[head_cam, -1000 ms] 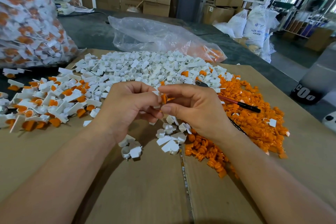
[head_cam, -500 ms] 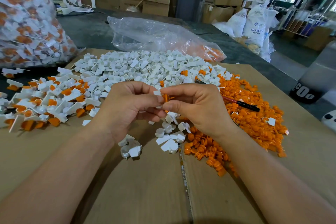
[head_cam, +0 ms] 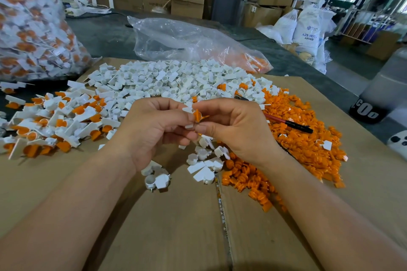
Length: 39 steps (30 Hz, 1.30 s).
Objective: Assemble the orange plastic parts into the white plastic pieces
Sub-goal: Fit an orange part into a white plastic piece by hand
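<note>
Orange part [head_cam: 198, 115] pinched in right grip [head_cam: 237, 132], thumb and forefinger, touching white piece [head_cam: 189, 126] that left grip [head_cam: 154, 132] pinches. Can't tell if it's seated. Both held above cardboard surface [head_cam: 176, 226], dead centre. Loose white pile [head_cam: 176, 81] at 12 o'clock, loose orange pile [head_cam: 308, 145] at 3, assembled units [head_cam: 57, 121] at 9. Red-and-black pen [head_cam: 288, 124] lies on orange pile. Clear plastic bag [head_cam: 187, 39] beyond white pile, well apart from both grips.
</note>
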{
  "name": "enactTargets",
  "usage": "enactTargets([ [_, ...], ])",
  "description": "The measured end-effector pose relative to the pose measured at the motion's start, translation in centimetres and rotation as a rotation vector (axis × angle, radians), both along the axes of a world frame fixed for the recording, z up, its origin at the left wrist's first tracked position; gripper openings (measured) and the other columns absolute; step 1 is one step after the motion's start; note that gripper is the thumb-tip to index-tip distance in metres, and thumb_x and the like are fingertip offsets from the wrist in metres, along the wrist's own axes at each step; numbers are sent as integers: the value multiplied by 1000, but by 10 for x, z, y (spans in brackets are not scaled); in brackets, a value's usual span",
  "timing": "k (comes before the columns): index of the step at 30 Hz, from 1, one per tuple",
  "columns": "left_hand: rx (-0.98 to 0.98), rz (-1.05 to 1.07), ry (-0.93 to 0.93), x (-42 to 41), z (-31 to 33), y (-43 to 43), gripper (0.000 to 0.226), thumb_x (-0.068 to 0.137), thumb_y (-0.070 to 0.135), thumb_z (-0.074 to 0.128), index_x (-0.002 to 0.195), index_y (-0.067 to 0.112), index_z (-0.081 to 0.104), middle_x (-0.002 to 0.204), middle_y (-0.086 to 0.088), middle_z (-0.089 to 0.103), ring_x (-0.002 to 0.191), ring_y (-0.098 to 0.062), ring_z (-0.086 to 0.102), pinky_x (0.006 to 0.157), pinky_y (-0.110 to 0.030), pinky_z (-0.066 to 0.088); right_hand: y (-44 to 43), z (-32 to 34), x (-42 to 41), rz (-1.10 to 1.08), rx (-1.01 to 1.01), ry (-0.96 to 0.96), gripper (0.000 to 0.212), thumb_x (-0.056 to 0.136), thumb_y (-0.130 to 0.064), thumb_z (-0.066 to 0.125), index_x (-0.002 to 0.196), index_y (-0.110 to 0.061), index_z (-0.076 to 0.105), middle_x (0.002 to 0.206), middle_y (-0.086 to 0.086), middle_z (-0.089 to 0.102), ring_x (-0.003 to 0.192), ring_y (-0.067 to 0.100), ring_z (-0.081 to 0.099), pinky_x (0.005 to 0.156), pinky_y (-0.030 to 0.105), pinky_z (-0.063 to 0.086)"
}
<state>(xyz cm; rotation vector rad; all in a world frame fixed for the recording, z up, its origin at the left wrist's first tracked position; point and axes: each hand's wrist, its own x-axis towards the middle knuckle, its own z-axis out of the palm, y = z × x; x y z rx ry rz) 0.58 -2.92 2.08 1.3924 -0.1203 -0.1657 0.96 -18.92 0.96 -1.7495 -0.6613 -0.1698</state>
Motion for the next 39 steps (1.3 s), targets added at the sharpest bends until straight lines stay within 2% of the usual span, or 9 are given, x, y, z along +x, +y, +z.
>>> enactTargets([
  [5, -14, -10, 23, 1, 0, 1, 21, 51, 7, 67, 70, 0, 60, 55, -11, 64, 42, -16, 61, 38, -17, 46, -2, -1, 1, -6, -17, 23, 42, 77, 10, 63, 95, -27, 63, 84, -14, 68, 85, 3, 67, 78, 19, 52],
  [10, -15, -41, 33, 1, 0, 1, 8, 53, 6, 68, 60, 5, 64, 58, -13, 64, 43, -16, 61, 38, -17, 46, -3, -1, 1, -30, -30, 1, 44, 77, 13, 61, 91, -29, 65, 79, -20, 68, 85, 0, 66, 77, 15, 51],
  [13, -9, -42, 38, 2, -1, 1, 15, 53, 6, 68, 67, 1, 63, 58, -12, 65, 43, -16, 61, 38, -17, 46, -3, -1, 2, -26, -29, -6, 43, 78, 13, 61, 93, -27, 65, 83, -18, 67, 86, 1, 66, 78, 16, 50],
  [17, -19, -36, 47, 2, 0, 1, 16, 52, 7, 68, 66, 2, 61, 56, -11, 64, 43, -16, 61, 37, -18, 46, -2, 0, 1, -28, -30, -2, 43, 78, 13, 61, 92, -28, 65, 80, -18, 68, 84, 1, 66, 77, 15, 50],
  [23, -31, -26, 54, 1, 1, 2, 15, 52, 6, 67, 65, 2, 60, 52, -10, 62, 42, -15, 60, 37, -17, 45, 0, 2, -2, -33, -39, -11, 42, 76, 7, 66, 94, -31, 63, 95, -8, 65, 88, 7, 66, 82, 23, 52],
  [29, -29, -10, 52, 1, 1, 2, 21, 52, 7, 67, 70, 0, 60, 52, -9, 62, 42, -15, 60, 37, -17, 46, 2, 1, -2, 3, 26, -15, 34, 71, -8, 71, 96, -31, 64, 83, -14, 70, 83, 6, 68, 76, 20, 53],
  [33, -18, -25, 56, 1, 1, 1, 21, 51, 7, 67, 70, 1, 59, 53, -10, 63, 43, -15, 61, 38, -17, 46, 1, 0, -1, -3, 61, -21, 29, 72, -1, 68, 92, -23, 68, 78, -16, 70, 79, 3, 67, 72, 14, 50],
  [35, -16, -27, 56, 0, 1, 1, 19, 52, 6, 67, 69, 1, 59, 53, -11, 63, 43, -16, 61, 38, -17, 47, 0, -1, 0, 1, 70, -10, 32, 73, 5, 67, 100, -12, 68, 77, -15, 70, 79, 3, 68, 71, 13, 50],
  [39, -12, -27, 56, 0, 0, 1, 19, 52, 6, 66, 70, 2, 59, 54, -11, 63, 44, -16, 62, 39, -17, 47, 1, -1, 1, -5, 65, -2, 37, 73, 7, 67, 106, -9, 62, 90, -19, 68, 80, 2, 67, 72, 14, 50],
])
